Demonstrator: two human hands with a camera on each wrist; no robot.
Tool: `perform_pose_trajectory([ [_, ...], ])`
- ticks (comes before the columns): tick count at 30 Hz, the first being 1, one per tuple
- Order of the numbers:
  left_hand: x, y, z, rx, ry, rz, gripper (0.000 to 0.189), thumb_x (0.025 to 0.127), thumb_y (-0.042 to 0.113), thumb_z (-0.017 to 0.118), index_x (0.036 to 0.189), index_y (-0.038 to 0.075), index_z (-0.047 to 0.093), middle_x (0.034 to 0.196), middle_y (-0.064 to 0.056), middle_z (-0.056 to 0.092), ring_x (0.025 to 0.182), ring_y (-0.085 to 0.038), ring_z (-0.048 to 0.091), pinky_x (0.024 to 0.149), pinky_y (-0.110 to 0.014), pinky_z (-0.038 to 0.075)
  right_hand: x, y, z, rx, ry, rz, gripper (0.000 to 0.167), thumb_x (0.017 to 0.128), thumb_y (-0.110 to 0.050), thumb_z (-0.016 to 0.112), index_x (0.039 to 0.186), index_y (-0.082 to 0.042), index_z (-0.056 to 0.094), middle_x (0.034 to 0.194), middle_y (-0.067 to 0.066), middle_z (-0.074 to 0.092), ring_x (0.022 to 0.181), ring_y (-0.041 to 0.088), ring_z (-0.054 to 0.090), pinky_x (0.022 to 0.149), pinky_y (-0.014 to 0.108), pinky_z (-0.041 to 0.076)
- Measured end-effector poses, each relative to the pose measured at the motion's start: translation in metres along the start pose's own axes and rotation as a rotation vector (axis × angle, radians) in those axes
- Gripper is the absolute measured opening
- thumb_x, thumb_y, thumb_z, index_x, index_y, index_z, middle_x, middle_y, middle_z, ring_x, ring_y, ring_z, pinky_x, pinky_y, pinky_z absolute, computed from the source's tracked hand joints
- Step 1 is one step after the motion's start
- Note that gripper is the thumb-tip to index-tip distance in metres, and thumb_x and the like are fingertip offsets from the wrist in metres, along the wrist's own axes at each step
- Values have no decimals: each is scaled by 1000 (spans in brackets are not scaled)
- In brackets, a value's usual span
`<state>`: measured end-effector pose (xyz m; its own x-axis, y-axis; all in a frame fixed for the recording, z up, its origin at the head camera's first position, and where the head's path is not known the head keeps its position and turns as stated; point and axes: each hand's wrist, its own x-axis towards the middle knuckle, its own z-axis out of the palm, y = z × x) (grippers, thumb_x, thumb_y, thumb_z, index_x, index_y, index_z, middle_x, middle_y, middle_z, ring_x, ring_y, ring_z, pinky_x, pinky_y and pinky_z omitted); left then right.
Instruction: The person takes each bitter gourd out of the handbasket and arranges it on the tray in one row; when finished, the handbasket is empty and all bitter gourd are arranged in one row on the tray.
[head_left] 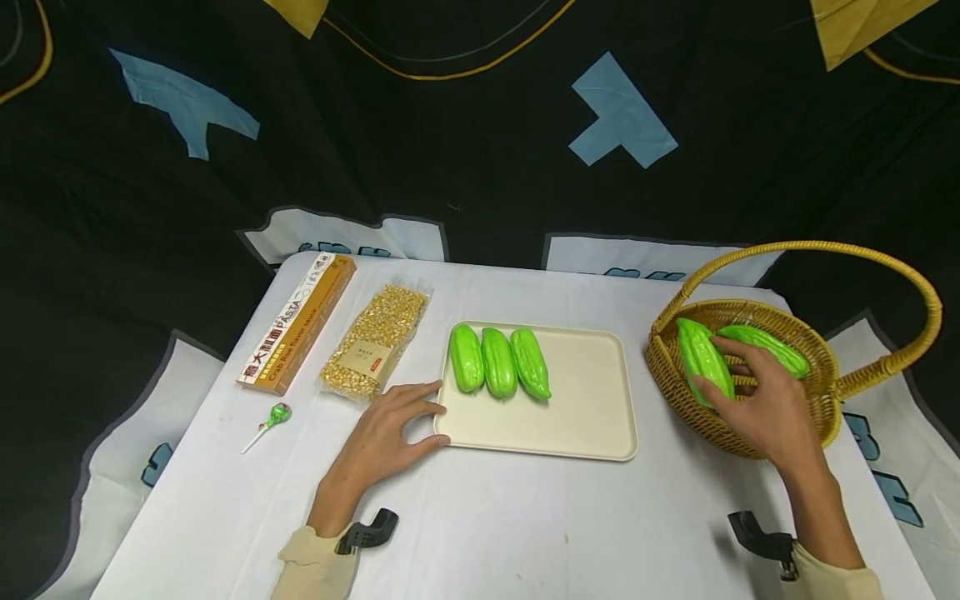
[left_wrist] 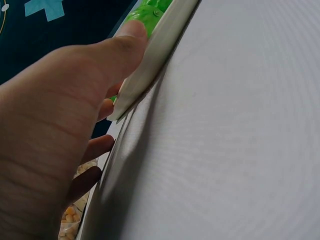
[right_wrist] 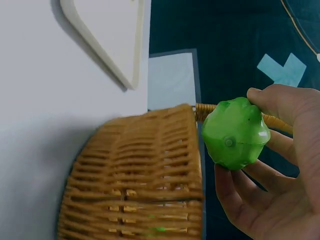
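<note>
My right hand (head_left: 772,404) holds a glossy green, ridged bitter gourd (head_left: 703,360) between thumb and fingers, at the left side of the wicker basket (head_left: 678,400). In the right wrist view that gourd (right_wrist: 235,132) shows end-on, above the basket rim. Another green gourd (head_left: 768,346) lies in the basket, partly behind the hand. My left hand (head_left: 382,437) touches the left edge and near corner of the cream tray (head_left: 577,400), its fingers spread and relaxed. Three similar gourds (head_left: 498,362) lie side by side on the tray's left part.
Left of the tray lie a clear bag of corn kernels (head_left: 386,325), an orange-brown pasta box (head_left: 303,325) and a green-wrapped lollipop (head_left: 279,414). The basket's tall handle (head_left: 810,247) arches over its opening. A white cloth covers the table (head_left: 525,525); a dark curtain hangs behind.
</note>
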<state>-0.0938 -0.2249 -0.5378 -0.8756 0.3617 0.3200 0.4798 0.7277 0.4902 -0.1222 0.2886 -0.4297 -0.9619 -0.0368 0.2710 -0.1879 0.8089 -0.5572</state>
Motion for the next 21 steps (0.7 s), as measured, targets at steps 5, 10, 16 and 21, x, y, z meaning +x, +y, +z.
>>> perform_pose_trajectory([
  [5, 0, 0, 0, -3, -5, -4, 42, 86, 47, 90, 118, 20, 81, 154, -2, 63, 140, -27, 59, 119, -51, 47, -2, -7, 6, 57, 23, -29, 66, 89, -16, 89, 147, -2, 62, 140, 30, 63, 108, 49, 69, 76, -6, 39],
  [10, 0, 0, 0, -5, -4, -5, 42, 86, 46, 90, 118, 20, 81, 154, -2, 63, 140, -27, 59, 119, -50, 47, -3, -13, 13, 81, 32, -13, 65, 91, -18, 88, 148, -5, 62, 142, 27, 61, 112, 48, 68, 80, -5, 39],
  [16, 0, -1, 1, -2, -7, -6, 42, 86, 47, 90, 118, 21, 81, 154, 0, 63, 140, -26, 59, 119, -50, 47, 0, -19, 22, 123, 45, -44, 62, 90, -14, 88, 147, -4, 63, 139, 24, 64, 112, 46, 70, 82, -4, 41],
  [21, 1, -1, 1, 0, -4, -2, 43, 86, 48, 90, 118, 21, 81, 154, -1, 63, 140, -27, 59, 119, -50, 47, 2, -26, 30, 127, 47, -43, 62, 91, -15, 88, 146, -3, 62, 139, 23, 65, 112, 45, 70, 82, -3, 42],
])
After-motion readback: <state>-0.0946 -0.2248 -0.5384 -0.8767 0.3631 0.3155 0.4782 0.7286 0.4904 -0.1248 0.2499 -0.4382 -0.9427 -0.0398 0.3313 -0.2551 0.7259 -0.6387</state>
